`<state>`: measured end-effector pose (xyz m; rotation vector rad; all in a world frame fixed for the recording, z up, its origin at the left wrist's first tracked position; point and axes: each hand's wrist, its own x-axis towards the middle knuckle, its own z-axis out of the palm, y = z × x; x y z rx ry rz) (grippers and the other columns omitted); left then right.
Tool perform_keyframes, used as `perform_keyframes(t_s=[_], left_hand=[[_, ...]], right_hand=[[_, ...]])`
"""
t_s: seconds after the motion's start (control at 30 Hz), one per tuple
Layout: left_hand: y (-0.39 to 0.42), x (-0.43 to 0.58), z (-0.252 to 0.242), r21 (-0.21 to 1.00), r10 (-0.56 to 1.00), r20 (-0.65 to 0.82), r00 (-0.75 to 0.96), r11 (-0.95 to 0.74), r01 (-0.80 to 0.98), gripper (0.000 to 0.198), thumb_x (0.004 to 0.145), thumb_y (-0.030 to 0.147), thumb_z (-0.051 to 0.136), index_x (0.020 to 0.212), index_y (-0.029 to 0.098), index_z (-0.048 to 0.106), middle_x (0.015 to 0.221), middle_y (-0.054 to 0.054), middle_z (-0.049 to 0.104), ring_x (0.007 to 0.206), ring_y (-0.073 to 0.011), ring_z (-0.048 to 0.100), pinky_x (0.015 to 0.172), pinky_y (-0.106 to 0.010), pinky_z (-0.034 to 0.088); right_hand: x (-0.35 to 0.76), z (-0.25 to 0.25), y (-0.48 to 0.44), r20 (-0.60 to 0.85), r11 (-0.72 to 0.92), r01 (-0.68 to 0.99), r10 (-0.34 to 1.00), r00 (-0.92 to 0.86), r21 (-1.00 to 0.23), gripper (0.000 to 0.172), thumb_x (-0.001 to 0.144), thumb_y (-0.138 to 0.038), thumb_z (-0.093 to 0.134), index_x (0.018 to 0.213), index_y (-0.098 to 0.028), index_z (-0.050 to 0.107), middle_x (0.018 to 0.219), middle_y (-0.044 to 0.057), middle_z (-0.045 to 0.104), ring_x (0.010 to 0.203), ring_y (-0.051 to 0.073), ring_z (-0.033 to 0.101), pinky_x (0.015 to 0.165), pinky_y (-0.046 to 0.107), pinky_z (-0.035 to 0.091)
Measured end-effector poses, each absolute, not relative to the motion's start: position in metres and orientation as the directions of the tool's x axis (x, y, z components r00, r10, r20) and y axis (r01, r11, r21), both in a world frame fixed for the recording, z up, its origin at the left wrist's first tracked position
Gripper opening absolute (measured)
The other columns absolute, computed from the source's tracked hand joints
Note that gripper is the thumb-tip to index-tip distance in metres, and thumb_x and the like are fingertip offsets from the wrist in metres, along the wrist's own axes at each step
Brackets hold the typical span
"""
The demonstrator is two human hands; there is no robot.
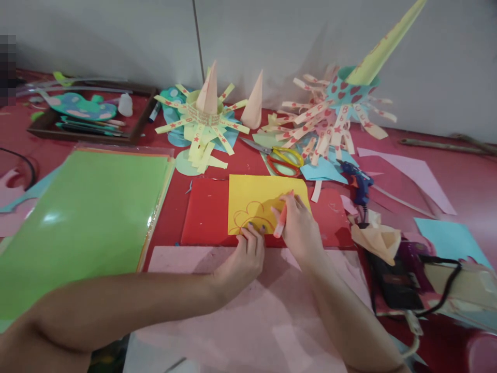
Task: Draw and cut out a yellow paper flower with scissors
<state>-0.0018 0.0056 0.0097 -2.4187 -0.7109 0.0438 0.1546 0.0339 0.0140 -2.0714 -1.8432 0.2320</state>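
Note:
A yellow sheet of paper (267, 189) lies on a red sheet or board (204, 212), with a scalloped flower-like outline in orange on its left half. My right hand (301, 223) is closed around an orange marker (282, 220) over the right part of the yellow sheet. Where the marker's writing tip meets the paper cannot be made out. My left hand (250, 251) lies at the sheet's lower edge, fingertips resting flat on the paper beside the drawn outline.
Behind the sheet are scissors (285, 158), paper cones (254, 103) and fringed paper crafts (207, 111). A glue gun (357, 181) and a black device (398, 282) with cables sit right. Green paper (89, 207) lies left, below a wooden tray (135, 129).

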Motion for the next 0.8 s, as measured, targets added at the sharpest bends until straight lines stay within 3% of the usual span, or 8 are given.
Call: perform_keyframes(t_s=[0.13, 0.33, 0.47, 0.8], left_hand=[[0.009, -0.003, 0.01, -0.5, 0.487, 0.146, 0.861, -0.714, 0.489, 0.041, 0.08, 0.006, 0.037, 0.11, -0.001, 0.064, 0.107, -0.021, 0.065, 0.095, -0.0226, 0.064, 0.086, -0.033, 0.051], [0.012, -0.006, 0.007, -0.373, 0.49, 0.173, 0.854, -0.77, 0.517, 0.043, 0.084, 0.014, 0.036, 0.12, 0.011, 0.06, 0.128, -0.013, 0.057, 0.12, -0.0256, 0.052, 0.102, -0.042, 0.042], [0.012, -0.006, 0.003, -0.293, 0.544, 0.156, 0.825, -0.772, 0.564, 0.042, 0.086, 0.016, 0.039, 0.126, 0.01, 0.054, 0.13, -0.019, 0.054, 0.118, -0.0297, 0.054, 0.097, -0.049, 0.045], [0.019, -0.005, 0.006, -0.322, 0.492, 0.183, 0.851, -0.788, 0.525, 0.039, 0.086, 0.007, 0.039, 0.122, 0.004, 0.055, 0.12, -0.023, 0.06, 0.106, -0.0298, 0.062, 0.081, -0.039, 0.054]], right_hand=[[0.152, 0.012, 0.035, 0.12, -0.06, 0.926, 0.986, 0.112, -0.374, 0.023, 0.088, -0.02, 0.04, 0.107, -0.015, 0.052, 0.109, 0.019, 0.061, 0.109, 0.032, 0.055, 0.084, 0.047, 0.045], [0.15, 0.01, 0.038, 0.109, -0.073, 0.911, 0.986, 0.127, -0.406, 0.02, 0.087, -0.019, 0.041, 0.104, -0.016, 0.051, 0.109, 0.019, 0.061, 0.106, 0.033, 0.056, 0.082, 0.049, 0.046], [0.15, 0.01, 0.039, 0.119, -0.072, 0.898, 0.983, 0.137, -0.434, 0.019, 0.087, -0.019, 0.041, 0.102, -0.016, 0.052, 0.108, 0.019, 0.062, 0.106, 0.033, 0.056, 0.083, 0.05, 0.045], [0.155, 0.01, 0.042, 0.147, -0.004, 0.883, 0.986, 0.083, -0.47, 0.029, 0.082, -0.008, 0.035, 0.102, -0.018, 0.053, 0.106, 0.015, 0.065, 0.115, 0.028, 0.053, 0.094, 0.049, 0.04]])
